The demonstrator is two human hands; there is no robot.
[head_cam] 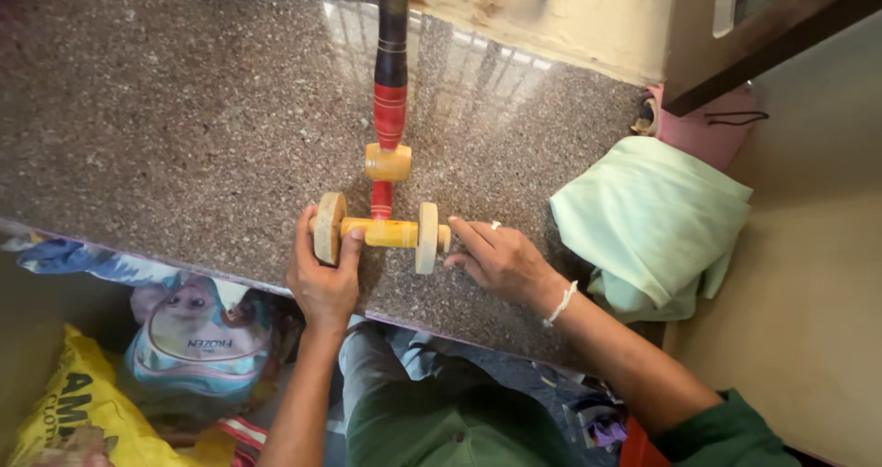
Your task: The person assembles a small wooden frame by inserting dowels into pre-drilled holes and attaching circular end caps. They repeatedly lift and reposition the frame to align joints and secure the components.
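A wooden push toy lies on the speckled granite slab (184, 127). It has a yellow axle (386, 233) with two pale wooden wheels and a long handle (391, 72) painted red, black and yellow that runs away from me. My left hand (323, 270) grips the left wheel (328, 228), thumb on the axle beside it. My right hand (496, 258) rests on the slab with its fingertips against the axle's right end, just outside the right wheel (427, 237). There is a ring on that hand and a white band on its wrist.
A folded pale green cloth (652, 219) lies to the right of the toy, with a pink cloth (703, 132) behind it. A cream wall and a dark wooden frame (781, 26) close the far side. Below the slab's near edge sit a round picture bag (197, 334) and a yellow bag (83, 412).
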